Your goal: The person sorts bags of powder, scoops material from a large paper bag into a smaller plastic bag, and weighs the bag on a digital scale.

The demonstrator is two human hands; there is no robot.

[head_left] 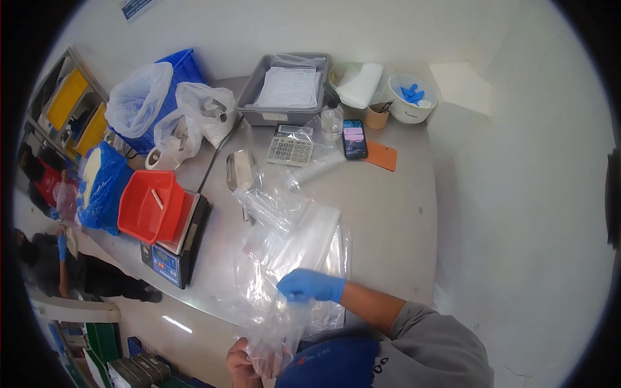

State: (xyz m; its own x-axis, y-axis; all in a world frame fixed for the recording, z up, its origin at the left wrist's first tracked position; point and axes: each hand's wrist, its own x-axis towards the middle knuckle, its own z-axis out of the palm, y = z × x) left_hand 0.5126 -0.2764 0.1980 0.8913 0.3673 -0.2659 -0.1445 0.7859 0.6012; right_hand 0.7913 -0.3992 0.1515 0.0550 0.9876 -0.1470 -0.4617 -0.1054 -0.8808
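My right hand [310, 286], in a blue glove, is closed on a clear plastic bag [279, 326] and holds its upper part over the table's near edge. Lower down, my bare left hand [244, 359] grips the same bag from the left. Some fingers show blurred through the film. Beneath and beyond my right hand lies a stack of flat clear plastic bags [310, 239]. A crumpled clear wrapper [268, 205] rests at its far end, beside a metal scoop [240, 169].
A digital scale [169, 262] carries a red tray [145, 216] at left. Behind are a calculator [291, 150], phone [354, 139], grey bin of papers [278, 116] and white bucket [413, 113]. A blue-lined sack [107, 194] stands far left; co-workers [71, 265] are beyond.
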